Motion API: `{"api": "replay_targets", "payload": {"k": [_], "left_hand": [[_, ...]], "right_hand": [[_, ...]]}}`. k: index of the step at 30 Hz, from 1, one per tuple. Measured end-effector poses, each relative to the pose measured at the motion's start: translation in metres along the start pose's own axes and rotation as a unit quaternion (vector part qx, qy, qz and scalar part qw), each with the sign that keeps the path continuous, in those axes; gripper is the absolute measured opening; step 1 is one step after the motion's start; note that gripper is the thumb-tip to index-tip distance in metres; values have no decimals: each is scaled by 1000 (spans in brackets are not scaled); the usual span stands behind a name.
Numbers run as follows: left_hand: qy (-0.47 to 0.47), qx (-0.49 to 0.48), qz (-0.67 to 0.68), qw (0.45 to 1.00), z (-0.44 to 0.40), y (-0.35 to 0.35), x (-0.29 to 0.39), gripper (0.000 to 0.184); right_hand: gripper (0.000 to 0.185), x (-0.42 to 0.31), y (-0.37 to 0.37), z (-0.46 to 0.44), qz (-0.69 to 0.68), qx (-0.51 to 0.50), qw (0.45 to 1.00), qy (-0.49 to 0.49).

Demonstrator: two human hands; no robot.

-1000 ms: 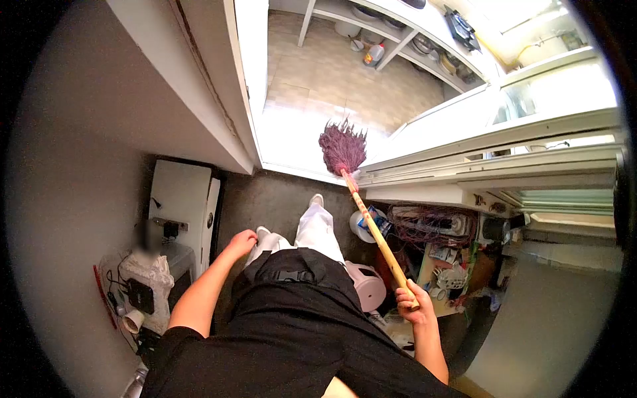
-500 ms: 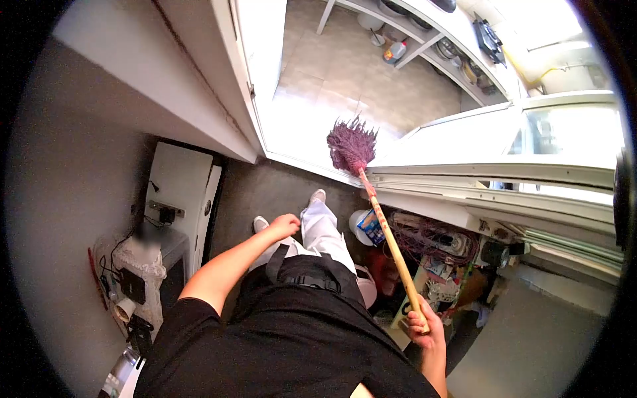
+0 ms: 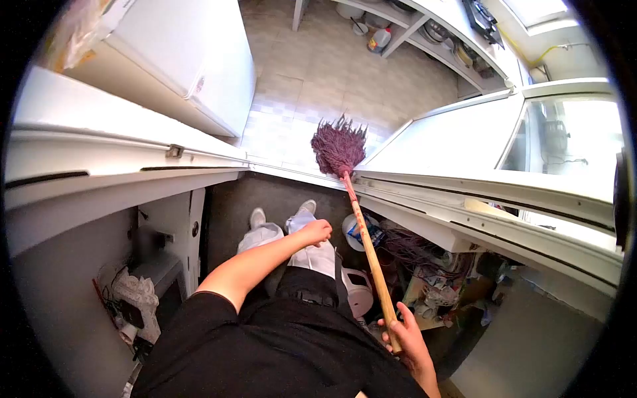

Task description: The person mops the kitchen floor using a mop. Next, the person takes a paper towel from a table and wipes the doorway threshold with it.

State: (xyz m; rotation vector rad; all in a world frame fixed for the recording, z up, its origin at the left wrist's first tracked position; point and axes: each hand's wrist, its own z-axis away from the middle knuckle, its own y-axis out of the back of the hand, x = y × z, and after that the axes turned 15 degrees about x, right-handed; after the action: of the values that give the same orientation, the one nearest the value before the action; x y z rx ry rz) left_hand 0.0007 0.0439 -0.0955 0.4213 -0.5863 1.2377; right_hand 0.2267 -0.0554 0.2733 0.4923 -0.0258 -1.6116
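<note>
The purple-stranded, wooden-handled mop, head at the far white threshold, could twist because the right hand clasps its near end loosely, while the left hand curls closed, seemingly empty.

the one camera sits on the person's head, facing forward and steeply down: the black shirt is closest, at the bottom, the shoes lie farther below, and the tiled floor is farthest, up top.

The left hand curls loosely; the right hand has fingers partly spread.
</note>
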Motion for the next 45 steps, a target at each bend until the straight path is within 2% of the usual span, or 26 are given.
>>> {"api": "replay_targets", "payload": {"k": [1,3,4,5,7,9,10,11,13,14,16,19,21,23,25,29,33,35,37,38,41,45], "left_hand": [[-18,-2,-12,1000,-5,-11,9,29],[4,-52,-31,998,-18,-36,19,30],[22,-66,-41,997,-21,-49,25,31],[41,-82,-51,994,-23,-62,28,32],[69,-151,-29,986,-13,-77,38,35],[85,-158,46,983,-3,-100,26,37],[94,-172,33,980,10,-93,41,43],[105,-186,20,977,26,-86,56,49],[108,-165,10,980,27,-85,47,48],[121,-181,16,976,26,-81,41,49],[136,-205,46,968,21,-78,31,48],[168,-83,31,982,19,-105,32,44],[174,-94,84,977,13,-125,39,36],[167,-107,116,973,9,-143,45,32],[189,-122,227,948,5,-152,44,29],[194,-131,368,900,-11,-154,54,28],[200,-117,416,880,-25,-149,82,24],[230,-96,453,856,-27,-142,88,23],[219,-112,435,866,-28,-126,95,24],[228,-145,464,844,-34,-121,92,25],[213,-159,491,829,-23,-91,102,27],[205,-160,496,828,-11,-49,80,26]], "right_hand": [[69,4,4,2,47,11,999,24],[64,9,8,2,234,38,969,72],[56,23,9,1,313,61,935,158],[53,32,6,3,376,108,899,196],[51,18,-22,22,418,153,882,155],[49,26,-37,32,414,178,872,190],[48,28,-45,34,410,191,866,213],[47,27,-55,40,404,199,871,195],[48,37,-69,45,389,212,874,197],[43,37,-77,48,383,225,880,167],[43,37,-85,54,379,218,884,169],[43,17,-89,65,383,232,872,200],[43,1,-79,68,377,249,864,221],[41,-6,-62,64,407,241,845,249],[39,-12,-48,54,410,258,828,284],[40,-49,-35,34,490,252,744,378],[37,-106,-35,31,525,232,694,435],[39,-130,-40,33,532,199,693,443],[40,-154,-43,37,556,162,690,434],[40,-161,-40,36,561,154,669,462],[40,-180,-37,33,550,122,680,470],[44,-172,-46,34,535,66,702,466]]}}
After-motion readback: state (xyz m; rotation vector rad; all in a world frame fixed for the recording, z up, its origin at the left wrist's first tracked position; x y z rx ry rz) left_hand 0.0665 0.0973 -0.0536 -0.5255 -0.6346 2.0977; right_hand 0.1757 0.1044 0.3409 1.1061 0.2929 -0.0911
